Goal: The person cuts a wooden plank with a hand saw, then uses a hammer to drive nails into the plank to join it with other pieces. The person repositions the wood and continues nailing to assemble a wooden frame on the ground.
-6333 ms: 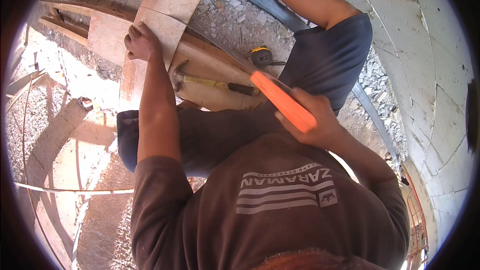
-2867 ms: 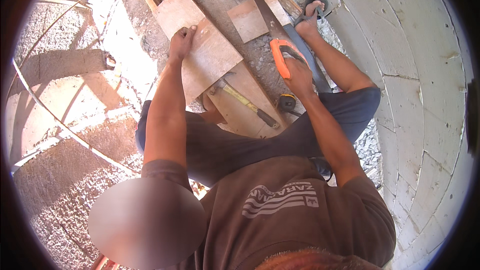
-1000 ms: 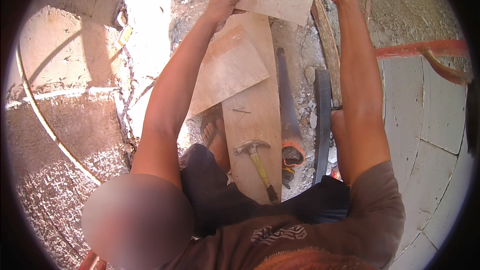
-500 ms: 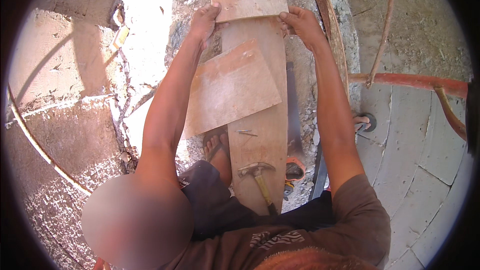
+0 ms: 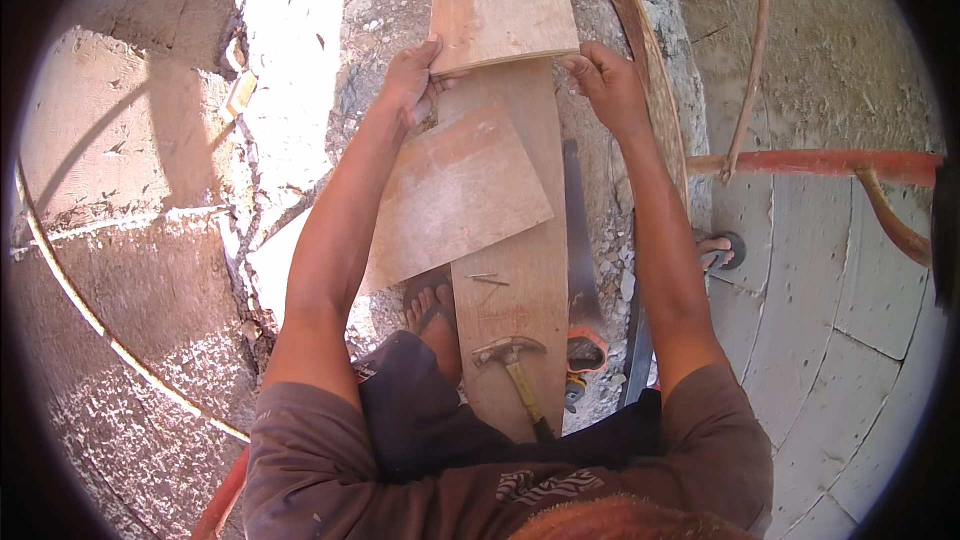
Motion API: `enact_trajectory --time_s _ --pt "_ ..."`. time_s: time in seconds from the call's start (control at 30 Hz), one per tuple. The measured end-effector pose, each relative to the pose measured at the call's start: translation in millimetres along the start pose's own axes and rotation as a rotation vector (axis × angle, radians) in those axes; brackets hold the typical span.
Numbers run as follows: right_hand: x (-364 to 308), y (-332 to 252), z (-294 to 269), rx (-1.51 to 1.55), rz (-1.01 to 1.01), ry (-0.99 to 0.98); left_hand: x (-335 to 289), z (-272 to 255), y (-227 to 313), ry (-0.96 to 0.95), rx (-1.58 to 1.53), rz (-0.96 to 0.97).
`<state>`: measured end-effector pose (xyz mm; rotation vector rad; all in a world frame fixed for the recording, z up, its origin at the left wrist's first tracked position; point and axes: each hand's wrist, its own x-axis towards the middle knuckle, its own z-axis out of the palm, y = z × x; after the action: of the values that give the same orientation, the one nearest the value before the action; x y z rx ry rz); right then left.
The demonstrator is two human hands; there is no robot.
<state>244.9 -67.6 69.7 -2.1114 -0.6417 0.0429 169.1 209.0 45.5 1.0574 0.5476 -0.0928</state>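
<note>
A wide, round view from up on the head, looking down.
The camera is the left one of two worn side by side on the person's head. It looks down over the brown shirt [image 5: 420, 500], which is close and fills the bottom middle. The left hand [image 5: 410, 85] and the right hand [image 5: 608, 85] are farther off, near the top. Lines on the grey slabs [image 5: 810, 290] bend near the right rim, and the corners are black.
</note>
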Motion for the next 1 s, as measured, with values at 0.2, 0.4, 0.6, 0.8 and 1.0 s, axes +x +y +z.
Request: enact_trajectory --time_s 0.2,0.4,0.6,0.8,1.0 --pt "13.4 36.9 -35.2 -0.643 -0.091 0.069 16.5 -26.3 -0.4 -0.076 0.143 0.09" --pt "66.1 56.2 2.7 0.416 0.449 -0.208 59.2 -10.4 -2.1 -0.055 0.1 0.24" --pt "117.2 71.8 44.5 0.337 0.386 -0.037 103.9 -23.7 6.9 0.134 0.56 0.275" --pt "111.1 107.7 66.6 0.044 0.367 -0.017 128.2 -32.2 -16.7 0.239 0.975 0.463" --pt "107.9 106.8 63.3 0.114 0.393 -0.039 132.0 -42.0 -11.0 0.163 0.999 0.362"
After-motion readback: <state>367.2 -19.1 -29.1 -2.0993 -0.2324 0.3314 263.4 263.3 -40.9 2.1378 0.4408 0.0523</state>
